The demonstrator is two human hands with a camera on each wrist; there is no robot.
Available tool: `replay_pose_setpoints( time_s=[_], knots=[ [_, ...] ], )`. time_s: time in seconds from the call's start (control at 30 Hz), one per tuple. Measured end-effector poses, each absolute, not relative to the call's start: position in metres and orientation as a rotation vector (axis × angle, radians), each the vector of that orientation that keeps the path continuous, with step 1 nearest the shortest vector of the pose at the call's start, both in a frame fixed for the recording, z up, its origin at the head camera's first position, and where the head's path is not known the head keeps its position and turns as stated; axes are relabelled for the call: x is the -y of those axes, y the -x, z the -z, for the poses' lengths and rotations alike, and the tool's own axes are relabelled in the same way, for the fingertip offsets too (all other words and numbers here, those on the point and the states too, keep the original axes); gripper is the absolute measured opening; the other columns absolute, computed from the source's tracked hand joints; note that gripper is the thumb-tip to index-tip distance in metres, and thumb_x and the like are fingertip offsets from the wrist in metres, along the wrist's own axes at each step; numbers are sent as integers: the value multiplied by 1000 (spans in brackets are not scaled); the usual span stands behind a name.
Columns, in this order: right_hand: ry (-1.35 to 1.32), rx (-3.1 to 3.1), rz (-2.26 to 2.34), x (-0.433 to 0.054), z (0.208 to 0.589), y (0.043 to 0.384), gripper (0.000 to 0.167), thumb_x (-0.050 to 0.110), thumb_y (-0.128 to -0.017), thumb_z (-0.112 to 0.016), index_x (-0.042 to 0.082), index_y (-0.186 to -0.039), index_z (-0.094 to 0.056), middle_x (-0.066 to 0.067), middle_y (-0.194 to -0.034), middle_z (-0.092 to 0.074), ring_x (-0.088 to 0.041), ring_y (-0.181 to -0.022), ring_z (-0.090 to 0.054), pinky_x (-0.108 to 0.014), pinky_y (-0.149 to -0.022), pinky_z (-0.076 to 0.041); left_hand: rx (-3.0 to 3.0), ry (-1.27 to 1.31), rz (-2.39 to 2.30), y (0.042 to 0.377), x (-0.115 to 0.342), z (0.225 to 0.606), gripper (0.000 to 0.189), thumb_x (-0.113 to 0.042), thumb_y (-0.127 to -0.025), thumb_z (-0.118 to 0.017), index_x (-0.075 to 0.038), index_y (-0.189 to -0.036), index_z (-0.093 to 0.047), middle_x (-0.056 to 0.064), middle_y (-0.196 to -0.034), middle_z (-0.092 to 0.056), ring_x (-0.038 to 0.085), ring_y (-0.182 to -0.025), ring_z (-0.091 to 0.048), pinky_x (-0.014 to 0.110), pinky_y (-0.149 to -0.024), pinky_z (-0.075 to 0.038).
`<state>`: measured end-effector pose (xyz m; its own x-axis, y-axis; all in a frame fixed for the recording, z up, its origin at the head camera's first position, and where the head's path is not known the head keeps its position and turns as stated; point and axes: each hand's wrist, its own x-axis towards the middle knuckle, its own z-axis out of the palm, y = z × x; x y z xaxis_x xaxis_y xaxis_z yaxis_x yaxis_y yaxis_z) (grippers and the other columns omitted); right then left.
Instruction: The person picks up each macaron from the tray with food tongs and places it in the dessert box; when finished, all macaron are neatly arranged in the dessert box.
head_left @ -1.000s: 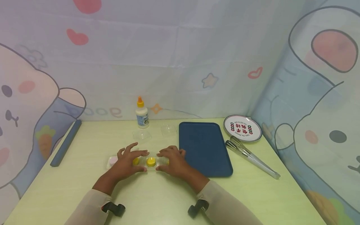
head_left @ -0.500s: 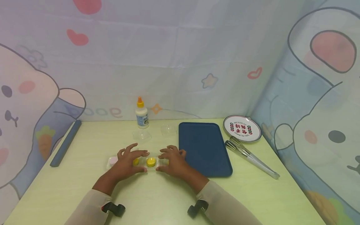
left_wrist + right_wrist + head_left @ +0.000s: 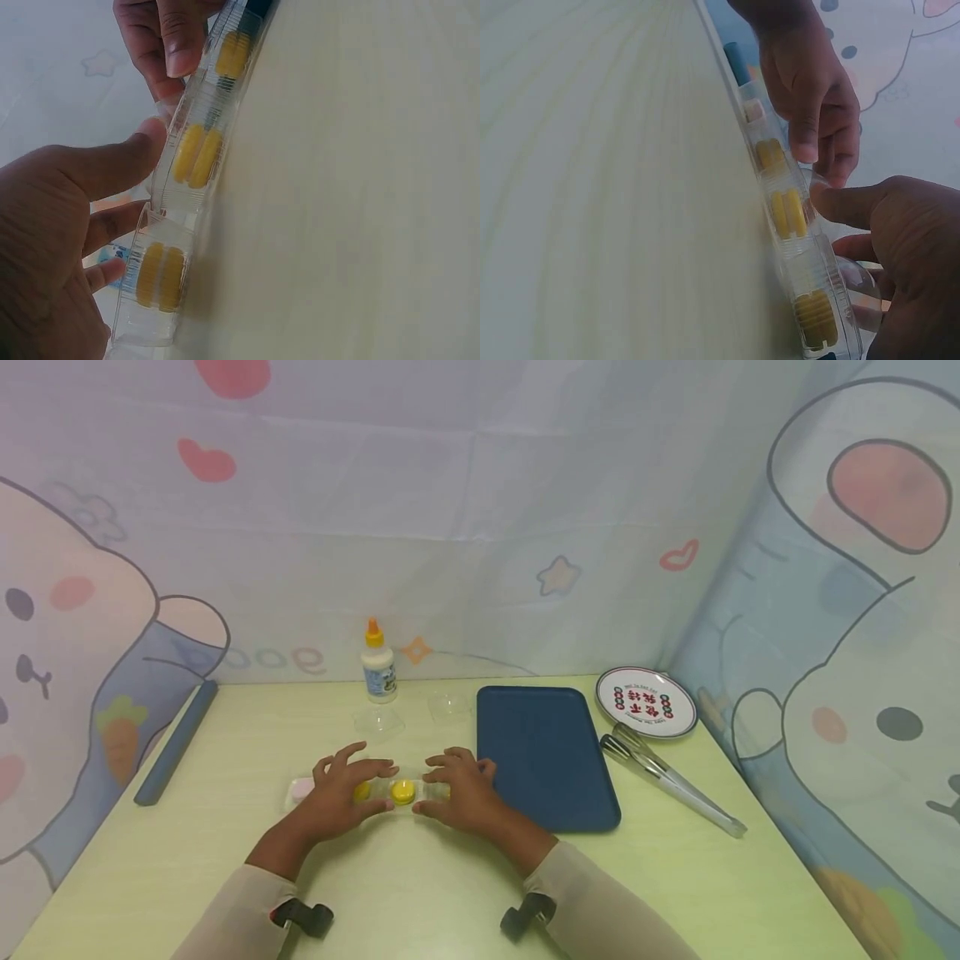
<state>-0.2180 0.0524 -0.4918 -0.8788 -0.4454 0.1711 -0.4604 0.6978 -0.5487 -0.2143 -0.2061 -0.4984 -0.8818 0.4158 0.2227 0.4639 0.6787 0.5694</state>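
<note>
Clear plastic boxes stand end to end in a row on the table, with yellow macarons inside. The middle macaron (image 3: 402,792) shows between the hands; a second yellow macaron (image 3: 159,277) is left of it, a third (image 3: 817,319) right of it. At the row's left end lies a pink macaron (image 3: 302,788). My left hand (image 3: 341,789) holds the row between thumb and fingers, left of the middle macaron. From the right, my right hand (image 3: 468,793) grips it the same way, thumb at the near side and fingers behind the clear box (image 3: 810,266).
Two clear plastic pieces (image 3: 378,722) lie behind the row, near a white glue bottle (image 3: 380,672). A blue tray (image 3: 547,760) lies right of my right hand. Beyond it are metal tongs (image 3: 675,781) and a printed plate (image 3: 647,702). A blue-grey bar (image 3: 176,743) lies at the left edge.
Both hands stay at the row with hardly any movement. The right fingertips have shifted very slightly; the boxes remain in place.
</note>
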Motion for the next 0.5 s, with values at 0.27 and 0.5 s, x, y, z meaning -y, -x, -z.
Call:
replay_pose_setpoints(
  time_s=[0.27, 0.5],
  knots=[
    [-764, 2864, -994, -53, 494, 219, 43, 32, -94, -88, 10, -130, -81, -7, -151, -68, -36, -153, -45, -73, -113, -24, 2813, 737, 943, 215, 205, 500, 49, -29, -94, -87, -15, -139, -73, 11, -146, -72, 52, -158, -31, 81, -118, -13],
    [-749, 2859, -975, -54, 493, 218, 44, 35, -93, -89, 11, -130, -80, -5, -150, -68, -33, -152, -47, -71, -113, -25, 2824, 724, 936, 212, 202, 494, 49, -26, -94, -86, -14, -140, -71, 12, -147, -70, 50, -159, -30, 80, -119, -12]
  ],
)
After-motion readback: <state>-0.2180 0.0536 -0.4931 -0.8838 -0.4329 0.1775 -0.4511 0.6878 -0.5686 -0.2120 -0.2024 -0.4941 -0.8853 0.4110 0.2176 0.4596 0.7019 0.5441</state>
